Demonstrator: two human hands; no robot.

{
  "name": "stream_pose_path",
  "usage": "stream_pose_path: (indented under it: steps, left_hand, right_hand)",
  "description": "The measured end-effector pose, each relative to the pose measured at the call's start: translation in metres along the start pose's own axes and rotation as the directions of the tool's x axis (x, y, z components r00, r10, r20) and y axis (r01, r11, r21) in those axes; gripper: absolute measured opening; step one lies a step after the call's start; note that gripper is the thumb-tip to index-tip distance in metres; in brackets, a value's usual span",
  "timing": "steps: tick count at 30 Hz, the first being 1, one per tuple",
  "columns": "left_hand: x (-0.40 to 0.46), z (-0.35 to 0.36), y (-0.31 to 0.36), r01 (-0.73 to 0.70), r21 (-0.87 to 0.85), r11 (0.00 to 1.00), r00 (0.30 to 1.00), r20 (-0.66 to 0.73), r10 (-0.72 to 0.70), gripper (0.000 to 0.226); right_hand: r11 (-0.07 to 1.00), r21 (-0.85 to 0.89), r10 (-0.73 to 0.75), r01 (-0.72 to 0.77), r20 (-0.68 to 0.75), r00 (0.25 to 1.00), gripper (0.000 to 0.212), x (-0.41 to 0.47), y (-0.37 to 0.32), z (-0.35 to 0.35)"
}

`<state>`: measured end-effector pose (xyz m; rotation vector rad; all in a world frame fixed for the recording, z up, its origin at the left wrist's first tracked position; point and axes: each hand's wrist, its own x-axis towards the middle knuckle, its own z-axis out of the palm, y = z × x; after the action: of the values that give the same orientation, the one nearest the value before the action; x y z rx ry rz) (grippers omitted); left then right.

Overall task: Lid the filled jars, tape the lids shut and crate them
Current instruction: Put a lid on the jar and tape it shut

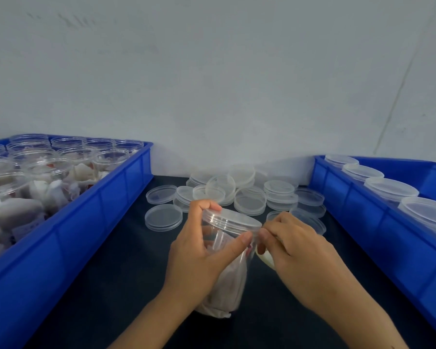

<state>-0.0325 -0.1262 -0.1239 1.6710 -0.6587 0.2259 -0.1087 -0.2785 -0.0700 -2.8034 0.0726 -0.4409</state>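
On the left, a blue crate holds rows of clear jars packed with white sachets, their mouths open and no lids on them. Loose clear lids lie heaped on the dark table between this crate and the second one, toward the far wall.

Near the middle, the left hand wraps around a filled jar that is tipped toward the right, thumb laid across its shoulder just under the rim and fingers curled behind. A lid already sits on this jar. The right hand touches the lid's right edge, its fingertips pressed together in a pinch on something thin and pale; it looks like tape, though a roll cannot be made out.

So the taping step seems to be in hand. The next move likely calls for turning the jar with the left hand while the right smooths the strip over the seam.

On the right, another blue crate carries a row of lidded jars.
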Motion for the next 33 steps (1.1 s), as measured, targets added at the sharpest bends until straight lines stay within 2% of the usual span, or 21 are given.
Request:
stream_pose_path:
  steps: [3,5,8,9,15,19,23,29,33]
  left_hand:
    - [0.000,-0.001,-0.001,0.006,0.003,1.000,1.000,-0.028,-0.006,0.058]
    - [0.001,-0.005,-0.002,0.005,0.018,1.000,0.999,-0.053,-0.004,0.060]
    - [0.002,-0.009,-0.003,0.002,0.020,1.000,0.998,-0.059,-0.001,0.060]
    - [0.003,-0.010,-0.002,0.001,0.006,1.000,0.999,-0.050,0.000,0.058]
    - [0.010,-0.015,0.002,0.049,-0.141,0.989,0.998,-0.028,-0.053,0.060]
    - [0.015,-0.020,0.003,0.099,-0.217,0.971,0.994,-0.029,-0.108,0.069]
    - [0.019,-0.020,0.000,0.197,-0.297,0.934,0.980,0.056,-0.189,0.076]
    - [0.020,-0.020,-0.003,0.246,-0.335,0.910,0.968,0.127,-0.215,0.087]
    - [0.020,-0.021,-0.006,0.256,-0.376,0.890,0.966,0.140,-0.218,0.086]
  right_hand:
    - [1.000,0.025,-0.008,0.008,0.012,1.000,0.025,0.001,0.004,0.004]
    - [0.993,0.115,0.000,-0.007,0.067,0.998,0.025,0.002,0.006,0.007]
    - [0.974,0.223,0.008,-0.044,0.158,0.987,0.052,0.003,0.011,0.010]
    - [0.970,0.242,-0.002,-0.040,0.171,0.985,0.054,0.005,0.013,0.011]
    - [0.959,0.278,-0.003,-0.050,0.188,0.982,0.037,0.006,0.023,0.010]
    - [0.962,0.274,-0.040,0.001,0.137,0.990,0.037,0.007,0.024,0.009]
    - [0.977,0.198,-0.092,0.083,0.036,0.995,0.042,0.011,0.024,0.010]
    - [0.984,0.139,-0.113,0.112,0.005,0.994,0.042,0.008,0.021,0.010]
    - [0.987,0.070,-0.137,0.142,-0.073,0.988,0.043,0.009,0.018,0.014]
